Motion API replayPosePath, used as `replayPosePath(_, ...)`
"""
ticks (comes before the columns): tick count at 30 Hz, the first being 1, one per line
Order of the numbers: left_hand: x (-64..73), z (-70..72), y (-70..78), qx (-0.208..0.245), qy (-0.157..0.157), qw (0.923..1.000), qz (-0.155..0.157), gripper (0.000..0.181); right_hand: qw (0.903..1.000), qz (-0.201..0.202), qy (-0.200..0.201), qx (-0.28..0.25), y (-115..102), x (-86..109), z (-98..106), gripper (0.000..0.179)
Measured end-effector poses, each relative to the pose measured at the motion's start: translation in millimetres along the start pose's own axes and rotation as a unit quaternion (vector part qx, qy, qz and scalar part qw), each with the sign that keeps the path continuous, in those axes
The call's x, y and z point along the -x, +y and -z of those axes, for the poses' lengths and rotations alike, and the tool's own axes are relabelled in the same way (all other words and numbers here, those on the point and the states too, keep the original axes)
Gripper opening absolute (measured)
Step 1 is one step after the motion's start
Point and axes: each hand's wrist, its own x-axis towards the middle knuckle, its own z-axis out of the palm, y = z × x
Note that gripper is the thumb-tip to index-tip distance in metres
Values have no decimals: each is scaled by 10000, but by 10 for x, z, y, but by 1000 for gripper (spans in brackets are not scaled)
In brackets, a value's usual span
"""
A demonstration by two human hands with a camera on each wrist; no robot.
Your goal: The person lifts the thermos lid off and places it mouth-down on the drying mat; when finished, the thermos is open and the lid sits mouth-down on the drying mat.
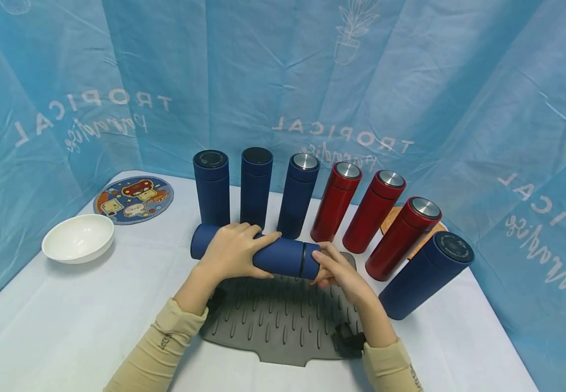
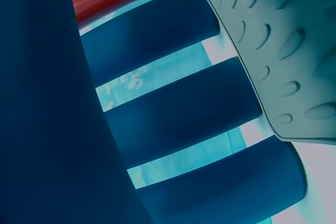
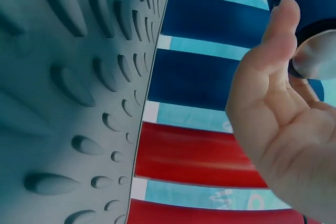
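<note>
Over the far part of a studded grey mat (image 1: 283,332), a person in tan sleeves (image 1: 157,343) is holding a blue bottle (image 1: 283,256) on its side, and both hands are gripping it. The left hand (image 1: 233,253) is wrapping over the body, left of the middle, while the right hand (image 1: 336,272) is clasping the right end, past a dark ring, its thumb and fingers curling about the silver-topped lid. From where I'm standing, the bottle is lying crosswise, its left end sitting a little farther off than its right. Beyond it, two black-topped bottles (image 1: 255,190) and a silver-topped blue one (image 1: 297,198) are standing upright on the white-covered table (image 1: 62,337). Three red bottles (image 1: 373,212) are carrying the row on toward the right, and a dark-topped blue one (image 1: 425,277) is standing at its near right end. Behind the reds, part of a wood-coloured piece (image 1: 422,243) is showing. Off to the left, a white bowl (image 1: 78,242) is sitting nearer than a round cartoon mat (image 1: 134,201), and a blue printed curtain (image 1: 258,71) is hanging all round.
</note>
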Motion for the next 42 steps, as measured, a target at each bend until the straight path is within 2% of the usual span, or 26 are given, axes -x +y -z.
replayPosePath(9,4,-19,-7,-1,40,10000,-16,81,9995,235,-202,-81,2,10,29,58)
replayPosePath(20,10,-27,-23,15,52,10000,-4,82,9950,850,-339,398,31,7,45,66)
replayPosePath(22,8,-28,-27,-4,55,10000,8,82,9956,775,-317,412,16,9,39,67)
replayPosePath(28,0,-19,-31,-85,18,10000,13,83,9996,-34,33,261,-47,0,-18,55)
replayPosePath(31,-6,-23,-30,-79,0,10000,0,82,9993,-244,158,216,-50,-18,-38,53)
replayPosePath(37,-8,-33,-20,-77,6,10000,-41,82,9999,-94,23,73,-2,-28,-9,48)
replayPosePath(42,-1,-25,-15,-136,-5,9999,-44,83,9995,244,-178,-93,49,-31,24,52)
